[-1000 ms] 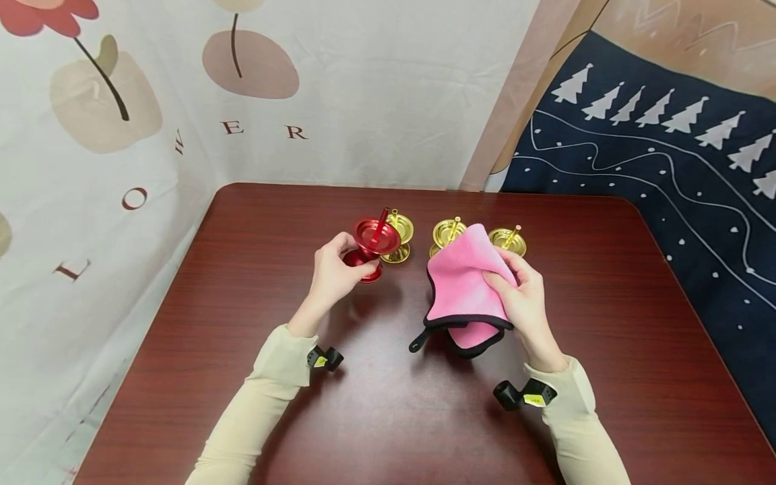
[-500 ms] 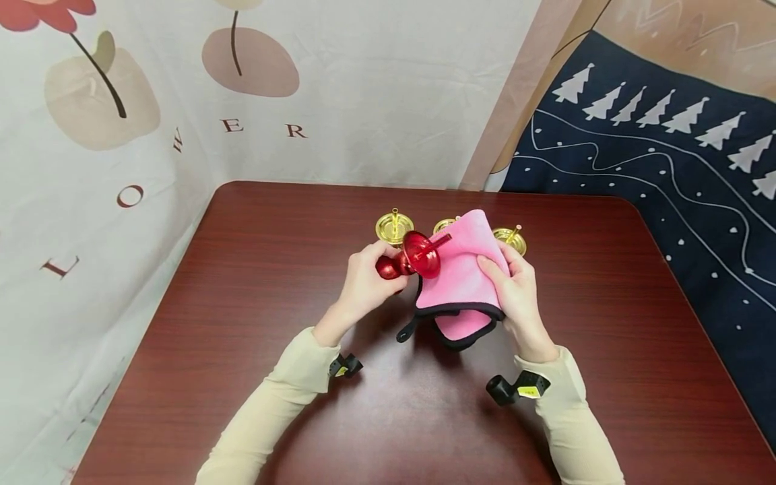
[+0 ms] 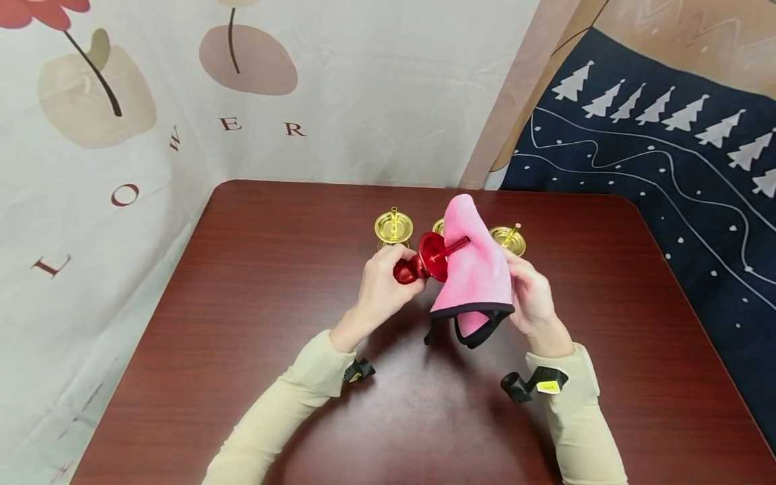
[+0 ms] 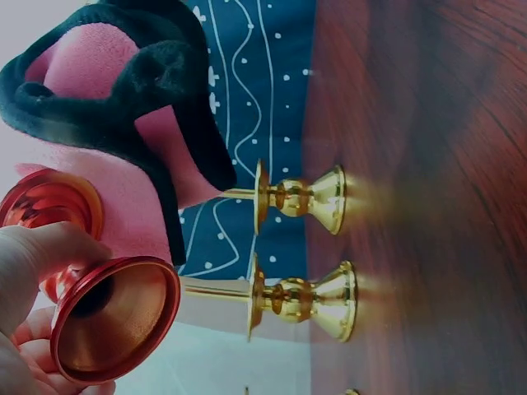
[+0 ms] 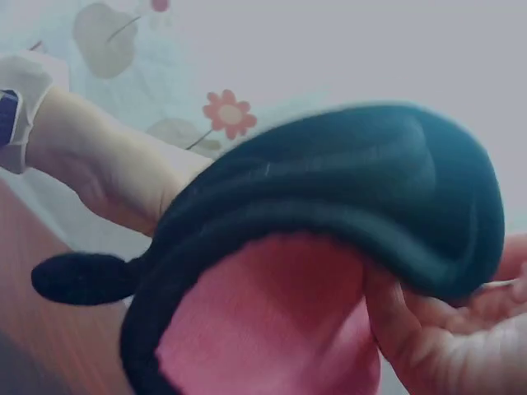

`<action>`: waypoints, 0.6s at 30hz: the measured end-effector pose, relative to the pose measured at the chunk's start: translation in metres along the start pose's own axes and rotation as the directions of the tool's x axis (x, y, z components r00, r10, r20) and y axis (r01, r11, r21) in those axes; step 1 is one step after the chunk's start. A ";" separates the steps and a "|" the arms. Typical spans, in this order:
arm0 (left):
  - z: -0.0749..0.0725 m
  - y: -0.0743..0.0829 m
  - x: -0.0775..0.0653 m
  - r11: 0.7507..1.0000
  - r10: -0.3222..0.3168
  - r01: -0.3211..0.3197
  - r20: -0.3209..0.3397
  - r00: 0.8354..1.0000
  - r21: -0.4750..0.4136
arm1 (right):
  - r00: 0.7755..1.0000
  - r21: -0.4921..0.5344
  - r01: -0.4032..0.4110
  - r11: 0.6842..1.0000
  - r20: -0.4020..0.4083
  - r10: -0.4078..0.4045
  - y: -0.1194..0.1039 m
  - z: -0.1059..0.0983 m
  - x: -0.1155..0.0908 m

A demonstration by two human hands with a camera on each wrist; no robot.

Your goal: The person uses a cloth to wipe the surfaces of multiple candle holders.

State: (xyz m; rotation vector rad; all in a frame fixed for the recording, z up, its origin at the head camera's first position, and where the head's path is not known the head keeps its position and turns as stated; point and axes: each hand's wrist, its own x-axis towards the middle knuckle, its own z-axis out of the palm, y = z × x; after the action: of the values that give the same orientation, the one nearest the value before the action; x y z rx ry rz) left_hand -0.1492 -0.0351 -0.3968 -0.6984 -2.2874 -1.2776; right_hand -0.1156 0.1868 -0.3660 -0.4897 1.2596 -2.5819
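My left hand (image 3: 386, 286) grips a shiny red candlestick (image 3: 433, 256) by its stem and base, tilted so its dish and spike point right. In the left wrist view the hollow underside of its base (image 4: 119, 321) faces the camera. A pink cloth (image 3: 479, 269) with black edging and a hanging loop hangs from my right hand (image 3: 532, 296), which pinches it at its right side. The red spike overlaps the cloth in the head view. Up close, the right thumb (image 5: 391, 313) lies against the pink fabric and the fingers are partly hidden behind the black edge.
Gold candlesticks stand upright in a row at the back of the dark red wooden table (image 3: 291, 229): a left one (image 3: 393, 227), a middle one (image 3: 438, 227) mostly behind the cloth, and a right one (image 3: 508, 239). Printed curtains hang behind.
The left hand has lifted the red candlestick, tipped it sideways and carried it right to the cloth. The right hand has turned, and the cloth now hangs narrower beside the spike.
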 end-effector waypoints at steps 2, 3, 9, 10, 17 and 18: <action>0.000 0.002 0.001 1.000 0.026 -0.026 -0.014 1.000 0.009 | 1.000 -0.120 -0.001 0.993 0.001 0.001 0.000 -0.003 -0.001; 0.000 0.004 0.002 0.999 0.039 -0.039 -0.019 0.999 0.022 | 1.000 -0.216 -0.004 0.976 -0.021 -0.001 0.000 -0.003 -0.001; 0.003 0.013 0.005 0.981 0.155 -0.147 -0.052 0.987 0.129 | 0.974 -0.525 0.029 0.851 -0.178 -0.143 0.011 0.002 0.002; 0.003 0.014 0.006 0.975 0.176 -0.165 -0.061 0.983 0.145 | 0.964 -0.526 0.040 0.850 -0.205 -0.171 0.013 0.004 0.003; 0.007 0.023 0.008 0.916 0.325 -0.292 -0.085 0.942 0.275 | 0.860 -0.488 0.196 0.851 -0.331 -0.388 0.025 0.016 0.008; 0.008 0.023 0.008 0.910 0.336 -0.300 -0.083 0.938 0.285 | 0.848 -0.488 0.208 0.848 -0.341 -0.405 0.026 0.017 0.008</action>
State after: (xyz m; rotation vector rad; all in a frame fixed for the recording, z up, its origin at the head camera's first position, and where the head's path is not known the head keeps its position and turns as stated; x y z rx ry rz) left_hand -0.1422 -0.0161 -0.3811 -0.8235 -2.0801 -0.8185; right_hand -0.1151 0.1559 -0.3752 -0.2008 2.1038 -2.7696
